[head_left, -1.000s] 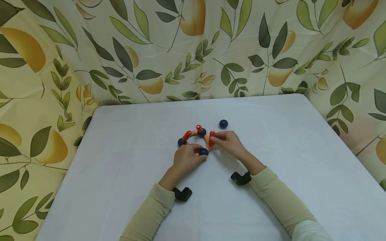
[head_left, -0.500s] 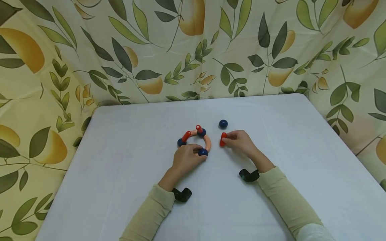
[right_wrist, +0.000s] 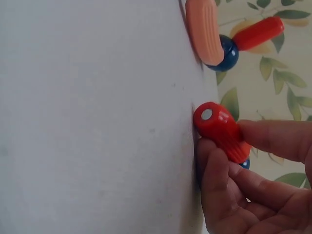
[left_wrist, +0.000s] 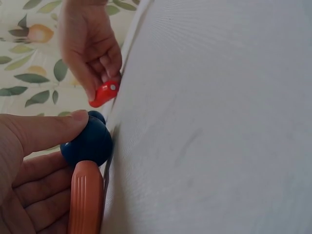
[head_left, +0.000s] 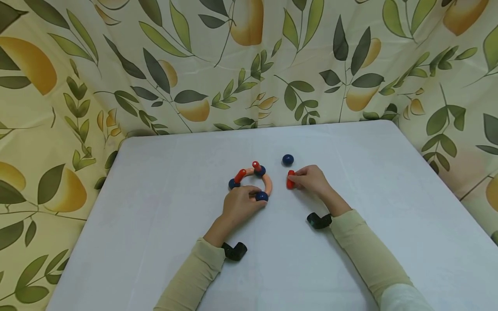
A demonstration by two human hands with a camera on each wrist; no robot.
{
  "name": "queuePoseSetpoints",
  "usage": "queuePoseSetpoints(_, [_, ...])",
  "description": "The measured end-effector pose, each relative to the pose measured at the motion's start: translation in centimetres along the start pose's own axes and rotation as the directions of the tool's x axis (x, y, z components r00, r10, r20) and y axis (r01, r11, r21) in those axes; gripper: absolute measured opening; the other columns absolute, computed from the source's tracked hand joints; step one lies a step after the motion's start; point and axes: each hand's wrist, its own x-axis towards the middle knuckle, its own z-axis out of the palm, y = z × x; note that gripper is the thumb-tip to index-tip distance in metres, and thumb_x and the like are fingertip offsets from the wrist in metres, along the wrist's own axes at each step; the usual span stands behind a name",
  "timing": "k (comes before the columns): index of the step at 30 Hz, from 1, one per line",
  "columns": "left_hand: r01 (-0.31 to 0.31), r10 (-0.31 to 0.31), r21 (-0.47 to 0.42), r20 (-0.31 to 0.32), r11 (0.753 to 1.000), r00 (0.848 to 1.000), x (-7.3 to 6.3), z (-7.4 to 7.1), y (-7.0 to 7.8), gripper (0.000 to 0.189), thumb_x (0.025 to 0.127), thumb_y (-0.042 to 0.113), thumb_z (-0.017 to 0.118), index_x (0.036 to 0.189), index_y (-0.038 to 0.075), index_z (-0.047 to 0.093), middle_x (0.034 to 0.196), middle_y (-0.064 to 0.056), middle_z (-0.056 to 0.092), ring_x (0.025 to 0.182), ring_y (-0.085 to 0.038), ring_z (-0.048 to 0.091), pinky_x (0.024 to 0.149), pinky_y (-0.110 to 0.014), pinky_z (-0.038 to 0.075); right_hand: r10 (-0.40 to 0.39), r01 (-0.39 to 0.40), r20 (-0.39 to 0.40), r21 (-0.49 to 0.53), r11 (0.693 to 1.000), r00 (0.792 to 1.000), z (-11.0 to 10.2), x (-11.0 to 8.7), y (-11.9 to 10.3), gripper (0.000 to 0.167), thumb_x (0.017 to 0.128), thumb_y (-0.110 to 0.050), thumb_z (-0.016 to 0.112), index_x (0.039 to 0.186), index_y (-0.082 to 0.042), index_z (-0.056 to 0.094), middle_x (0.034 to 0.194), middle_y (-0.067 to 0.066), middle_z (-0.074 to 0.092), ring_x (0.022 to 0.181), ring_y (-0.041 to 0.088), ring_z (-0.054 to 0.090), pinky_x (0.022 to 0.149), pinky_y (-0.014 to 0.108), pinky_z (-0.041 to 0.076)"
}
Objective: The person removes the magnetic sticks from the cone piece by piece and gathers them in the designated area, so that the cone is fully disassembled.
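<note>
Curved orange magnetic rods [head_left: 268,185] and blue balls form a ring on the table. My left hand [head_left: 240,206] pinches the ring's near blue ball [left_wrist: 90,142] between thumb and fingers, covering part of the ring. Two red rods stick up from the other balls: one [head_left: 241,175] leans at the left, another [head_left: 256,166] rises at the back. Right of the ring, apart from it, my right hand [head_left: 314,180] pinches a loose red magnetic rod [right_wrist: 222,130] with a silvery disc at its end. A loose blue ball [head_left: 288,160] lies just beyond this hand.
A white-covered table [head_left: 163,224] carries everything. Behind it hangs a curtain [head_left: 295,73] printed with fruit and leaves. Black camera mounts [head_left: 235,251] sit at both wrists, close above the tabletop.
My right hand has carried the red rod rightward, away from the ring's right side, and the rod's tilt has changed slightly. My left hand keeps its place on the blue ball.
</note>
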Motion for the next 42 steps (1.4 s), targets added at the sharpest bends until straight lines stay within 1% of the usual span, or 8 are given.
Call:
queuePoseSetpoints(8, [-0.007,0.007,0.008,0.009,1.000,1.000,0.1,-0.1,0.0,0.036,0.075,0.034,0.076,0.102,0.010,0.070,0.094,0.001,0.068,0.081,-0.010,0.060,0.064,-0.022,0.045,0.111,-0.111,-0.002,0.026,0.993,0.994,-0.1,0.7,-0.5,0.039,0.081,-0.021,0.070,0.104,0.009,0.061,0.075,0.007,0.062,0.055,0.006,0.059,0.056,0.017,0.047])
queuePoseSetpoints(21, [0.005,-0.005,0.015,0.021,1.000,1.000,0.1,-0.1,-0.2,0.038,0.076,0.034,0.075,0.105,0.010,0.070,0.096,0.000,0.068,0.081,-0.009,0.059,0.064,-0.021,0.044,0.124,-0.122,-0.031,0.063,0.991,0.992,0.2,0.6,-0.4,0.039,0.079,-0.023,0.073,0.101,0.007,0.063,0.073,0.005,0.061,0.053,0.007,0.056,0.053,0.018,0.046])
queuePoseSetpoints(25, [-0.003,0.003,0.006,0.018,1.000,1.000,0.1,-0.1,-0.3,0.040,0.076,0.034,0.075,0.106,0.009,0.069,0.098,-0.001,0.068,0.081,-0.010,0.059,0.064,-0.022,0.045,0.100,-0.097,-0.048,0.058,0.994,0.994,0.3,0.5,-0.3,0.039,0.080,-0.024,0.072,0.101,0.007,0.063,0.073,0.005,0.061,0.055,0.007,0.056,0.054,0.019,0.047])
queuePoseSetpoints(31, [0.031,-0.031,-0.063,-0.003,0.998,1.000,0.0,-0.4,-0.8,0.040,0.075,0.036,0.076,0.107,0.014,0.070,0.096,0.003,0.068,0.085,-0.009,0.061,0.068,-0.025,0.046,-0.016,0.015,-0.170,-0.004,1.000,0.985,0.3,0.1,-0.1,0.034,0.084,-0.024,0.066,0.101,0.006,0.066,0.076,0.009,0.065,0.064,0.013,0.057,0.058,0.023,0.045])
queuePoseSetpoints(33, [0.006,-0.007,-0.103,-0.017,0.995,1.000,0.0,-0.8,-1.0,0.038,0.075,0.034,0.076,0.107,0.015,0.070,0.089,0.005,0.069,0.079,-0.007,0.063,0.066,-0.024,0.046,-0.042,0.042,-0.207,-0.004,0.999,0.978,0.4,-0.1,-0.2,0.032,0.085,-0.024,0.065,0.101,0.004,0.066,0.080,0.011,0.065,0.068,0.016,0.057,0.059,0.024,0.044])
queuePoseSetpoints(38, [-0.095,0.089,-0.317,-0.033,0.944,0.995,0.0,-2.5,-1.5,0.034,0.076,0.022,0.076,0.107,0.009,0.069,0.071,0.000,0.068,0.045,-0.008,0.053,0.042,-0.022,0.035,-0.087,0.095,-0.241,0.023,0.995,0.967,1.1,-0.9,-1.1,0.029,0.084,-0.023,0.067,0.100,0.001,0.067,0.086,0.012,0.064,0.075,0.020,0.056,0.061,0.024,0.044])
queuePoseSetpoints(40, [-0.117,0.104,-0.398,-0.054,0.910,0.993,-0.1,-3.2,-1.9,0.034,0.076,0.020,0.076,0.107,0.007,0.069,0.079,-0.002,0.069,0.051,-0.007,0.052,0.044,-0.025,0.035,-0.121,0.129,-0.217,0.025,0.991,0.969,1.7,-1.3,-1.7,0.029,0.084,-0.022,0.068,0.101,0.002,0.067,0.086,0.012,0.064,0.075,0.021,0.056,0.060,0.024,0.045])
queuePoseSetpoints(42, [-0.140,0.115,-0.438,-0.083,0.888,0.990,-0.1,-3.7,-2.4,0.034,0.076,0.020,0.076,0.106,0.007,0.070,0.090,-0.002,0.069,0.064,-0.007,0.055,0.055,-0.027,0.044,-0.155,0.161,-0.191,0.015,0.987,0.969,2.5,-1.8,-2.3,0.028,0.083,-0.020,0.068,0.099,0.002,0.067,0.085,0.012,0.064,0.073,0.022,0.056,0.059,0.024,0.045])
